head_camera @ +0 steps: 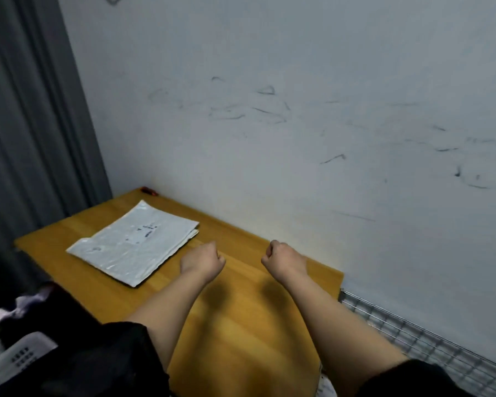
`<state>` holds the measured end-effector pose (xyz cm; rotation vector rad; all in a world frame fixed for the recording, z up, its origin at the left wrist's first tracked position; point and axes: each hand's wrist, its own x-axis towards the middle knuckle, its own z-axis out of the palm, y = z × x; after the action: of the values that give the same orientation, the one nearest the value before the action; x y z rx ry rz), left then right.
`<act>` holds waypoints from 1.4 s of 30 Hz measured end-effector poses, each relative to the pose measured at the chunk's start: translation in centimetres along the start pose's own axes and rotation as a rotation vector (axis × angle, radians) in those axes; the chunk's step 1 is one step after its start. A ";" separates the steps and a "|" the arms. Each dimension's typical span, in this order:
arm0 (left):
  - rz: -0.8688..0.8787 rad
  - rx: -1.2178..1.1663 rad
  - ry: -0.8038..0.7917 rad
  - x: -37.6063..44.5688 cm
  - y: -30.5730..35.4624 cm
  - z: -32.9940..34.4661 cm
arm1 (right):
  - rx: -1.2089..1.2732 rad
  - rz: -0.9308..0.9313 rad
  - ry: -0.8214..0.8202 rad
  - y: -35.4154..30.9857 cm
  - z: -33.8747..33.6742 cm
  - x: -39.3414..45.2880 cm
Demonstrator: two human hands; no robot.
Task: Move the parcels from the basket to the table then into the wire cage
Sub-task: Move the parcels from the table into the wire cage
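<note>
Both fists are hanging over the wooden table, the left hand and right hand each curled tight and gripping nothing, while the flat grey parcels are lying stacked on the table just left of the left hand, the wire cage is sitting off the table's right edge and the white basket is showing at its near left corner. I reckon the slick mailers are risking sliding apart if only the top one is getting pinched, or catching on the cage's wire rim. Dark print is showing on the top parcel, too blurred to read.
</note>
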<state>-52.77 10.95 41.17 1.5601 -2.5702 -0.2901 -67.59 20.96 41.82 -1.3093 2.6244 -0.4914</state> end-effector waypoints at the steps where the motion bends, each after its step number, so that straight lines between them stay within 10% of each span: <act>1: -0.029 0.008 -0.003 0.3 -1.6 0.0 | 0.000 -0.012 -0.022 -1.3 0.7 0.6; 24: -0.678 -0.486 -0.265 20.0 -38.3 8.3 | 0.447 0.220 -0.558 -28.7 29.6 16.1; 34: -0.825 -0.656 -0.161 25.2 -42.1 12.6 | 0.836 0.793 -0.413 -31.6 35.9 19.6; 42: -1.010 -0.997 0.194 26.1 -42.0 11.5 | 0.951 0.879 -0.467 -30.9 36.1 22.4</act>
<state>-30.84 -30.00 20.59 2.0127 -0.9313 -1.1674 -47.54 -22.08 19.37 0.0458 1.8436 -0.9251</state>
